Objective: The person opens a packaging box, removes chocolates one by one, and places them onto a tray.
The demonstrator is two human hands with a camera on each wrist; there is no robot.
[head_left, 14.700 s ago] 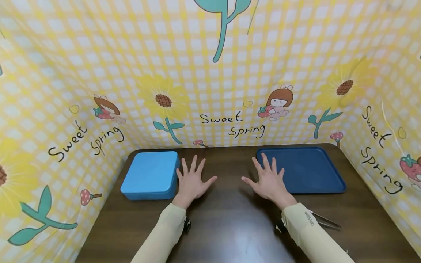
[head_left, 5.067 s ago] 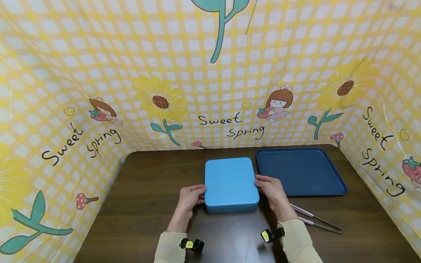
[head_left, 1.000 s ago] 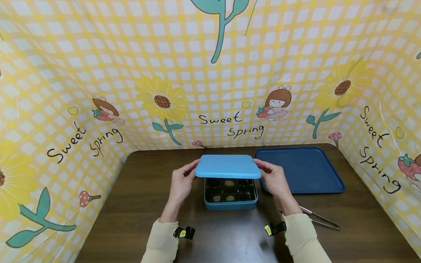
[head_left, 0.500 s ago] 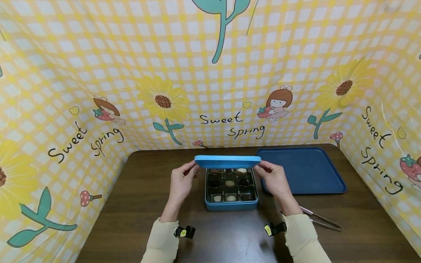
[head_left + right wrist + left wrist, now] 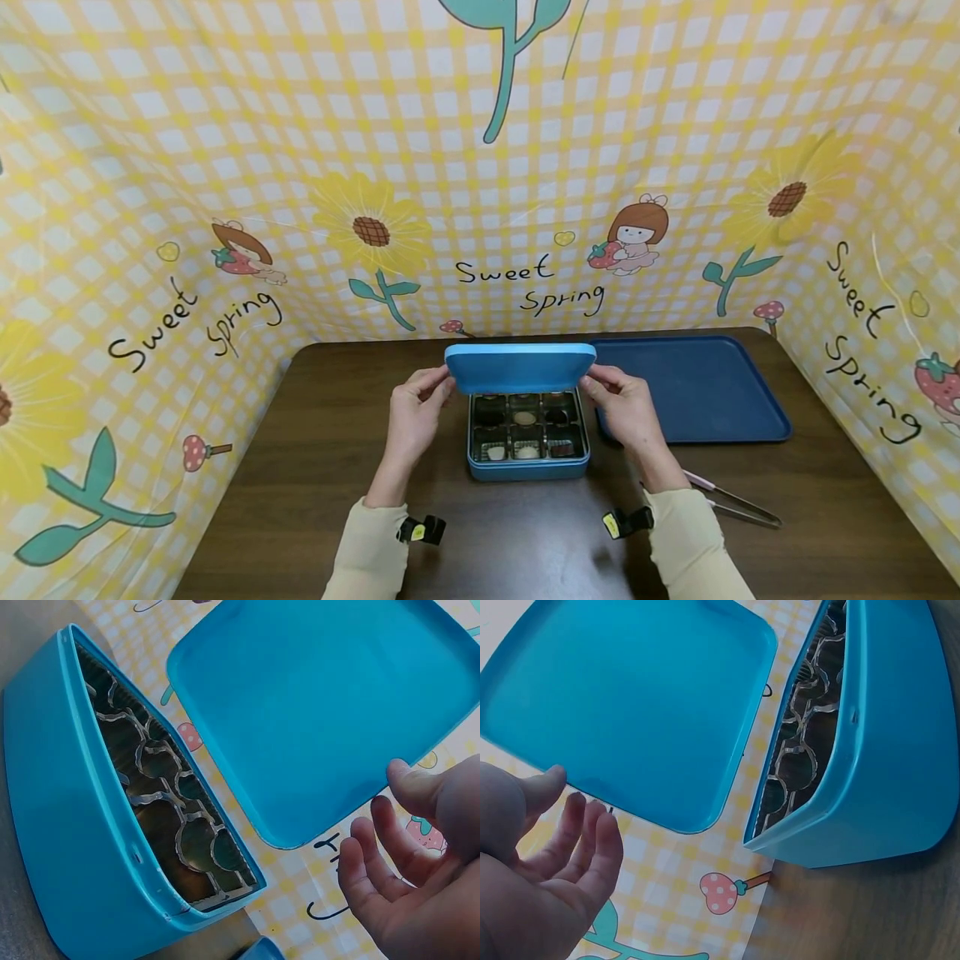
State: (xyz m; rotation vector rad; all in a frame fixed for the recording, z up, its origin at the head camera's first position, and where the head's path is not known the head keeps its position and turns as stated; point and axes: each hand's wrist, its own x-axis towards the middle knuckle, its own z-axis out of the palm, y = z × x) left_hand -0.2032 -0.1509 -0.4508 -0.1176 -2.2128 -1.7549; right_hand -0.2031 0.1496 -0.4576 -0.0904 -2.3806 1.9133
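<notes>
In the head view my left hand (image 5: 412, 410) and right hand (image 5: 626, 408) pinch the two side edges of a light blue lid (image 5: 521, 368). The lid is tilted up behind the blue box (image 5: 528, 472), its underside facing me. Inside the box sits a dark divided insert (image 5: 506, 437) with several small round pieces, some pale, some dark; the back row is mostly hidden by the lid. Each wrist view shows a thumb on the lid's inner face: left thumb (image 5: 549, 787), right thumb (image 5: 409, 780). The lid (image 5: 315, 712) stands apart from the box wall (image 5: 67, 795) there.
A dark blue tray (image 5: 697, 392) lies at the back right of the brown wooden table (image 5: 330, 467). Metal tongs with pale pink handles (image 5: 738, 500) lie beside my right forearm. A yellow checked cloth (image 5: 517, 167) rises along the back and both sides.
The box had come from the left to the middle, and its lid has come off. Over the last second the lid tilts upward, turning its underside toward me and uncovering more compartments.
</notes>
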